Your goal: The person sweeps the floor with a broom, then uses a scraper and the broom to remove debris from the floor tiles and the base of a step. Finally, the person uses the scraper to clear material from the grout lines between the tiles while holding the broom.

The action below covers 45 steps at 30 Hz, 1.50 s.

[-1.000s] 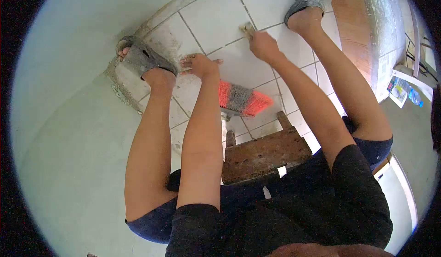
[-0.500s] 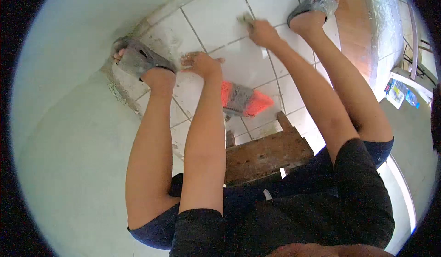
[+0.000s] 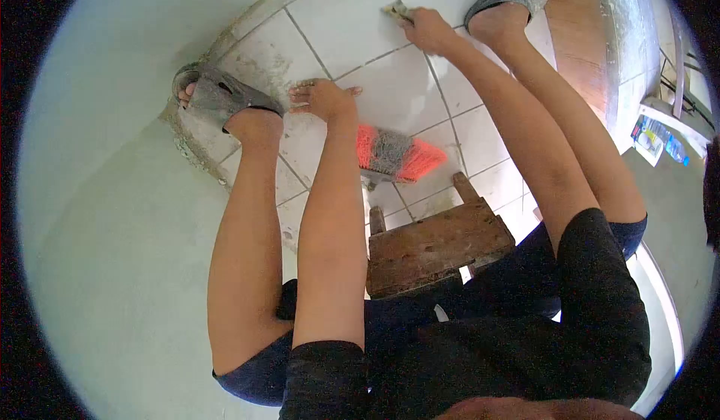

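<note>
My right hand (image 3: 430,30) is closed on a small pale tool (image 3: 397,13), perhaps a brush or scraper, held at the white tiled floor (image 3: 341,26). What the tool is exactly cannot be made out. With its fingers spread, my left hand (image 3: 324,99) rests on or just over the tiles beside my left foot and holds nothing. Between my forearms lies a broom head (image 3: 397,154) with red and grey bristles.
A wooden stool (image 3: 439,247) stands close in front of me. Grey clogs (image 3: 225,97) are on my feet. A pale green wall (image 3: 112,195) rises at the left. At the right are a wooden board (image 3: 576,37) and a plastic bottle (image 3: 676,150).
My right hand has moved up and slightly right, away from my body, with the tool. My left hand has shifted slightly up and left, fingers still spread.
</note>
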### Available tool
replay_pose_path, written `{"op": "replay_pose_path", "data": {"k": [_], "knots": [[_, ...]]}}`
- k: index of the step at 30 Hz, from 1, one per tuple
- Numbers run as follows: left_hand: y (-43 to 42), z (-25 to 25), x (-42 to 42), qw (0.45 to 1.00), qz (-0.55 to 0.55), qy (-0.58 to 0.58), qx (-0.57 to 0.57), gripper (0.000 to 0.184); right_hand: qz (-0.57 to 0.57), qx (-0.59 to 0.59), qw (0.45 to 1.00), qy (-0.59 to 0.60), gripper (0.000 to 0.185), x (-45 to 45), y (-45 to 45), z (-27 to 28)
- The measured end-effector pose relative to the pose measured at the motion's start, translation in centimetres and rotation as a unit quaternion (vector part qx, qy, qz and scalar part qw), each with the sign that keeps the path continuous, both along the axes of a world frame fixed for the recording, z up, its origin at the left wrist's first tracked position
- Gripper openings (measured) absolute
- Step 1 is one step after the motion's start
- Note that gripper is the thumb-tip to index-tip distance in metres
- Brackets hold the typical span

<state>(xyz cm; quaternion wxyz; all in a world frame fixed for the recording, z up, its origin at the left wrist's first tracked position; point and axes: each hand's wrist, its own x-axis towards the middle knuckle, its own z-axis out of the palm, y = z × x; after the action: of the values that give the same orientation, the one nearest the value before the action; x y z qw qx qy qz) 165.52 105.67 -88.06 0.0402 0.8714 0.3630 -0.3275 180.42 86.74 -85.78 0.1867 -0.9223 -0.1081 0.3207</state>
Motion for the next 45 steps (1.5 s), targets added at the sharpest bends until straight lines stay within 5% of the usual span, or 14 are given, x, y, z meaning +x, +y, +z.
{"op": "replay_pose_path", "data": {"k": [3, 20, 33, 39, 41, 45], "knots": [[-0.3, 0.6, 0.2, 1.0, -0.003, 0.021, 0.002, 0.139, 0.033, 0.011, 0.996, -0.083, 0.04, -0.7, -1.0, -1.6], [-0.2, 0.4, 0.3, 1.0, -0.005, 0.019, 0.009, 0.14, -0.04, 0.058, 0.996, 0.051, 0.042, 0.4, -1.2, 0.5], [0.0, -0.2, 0.1, 0.999, -0.028, 0.021, 0.019, 0.139, 0.043, 0.034, 0.998, -0.016, 0.039, 1.5, -1.2, 1.5], [-0.5, -0.3, 0.1, 0.999, -0.022, 0.025, 0.027, 0.139, -0.034, -0.031, 0.996, 0.081, 0.044, 2.1, 0.0, 3.3], [-0.3, -0.3, -0.2, 0.999, -0.018, 0.013, 0.033, 0.139, -0.015, 0.051, 0.992, 0.113, 0.047, 1.5, -0.8, 4.1], [-0.3, -0.3, 0.2, 0.999, -0.022, 0.022, 0.024, 0.137, 0.038, 0.074, 0.996, -0.011, 0.046, 1.0, -1.3, 2.1]]}}
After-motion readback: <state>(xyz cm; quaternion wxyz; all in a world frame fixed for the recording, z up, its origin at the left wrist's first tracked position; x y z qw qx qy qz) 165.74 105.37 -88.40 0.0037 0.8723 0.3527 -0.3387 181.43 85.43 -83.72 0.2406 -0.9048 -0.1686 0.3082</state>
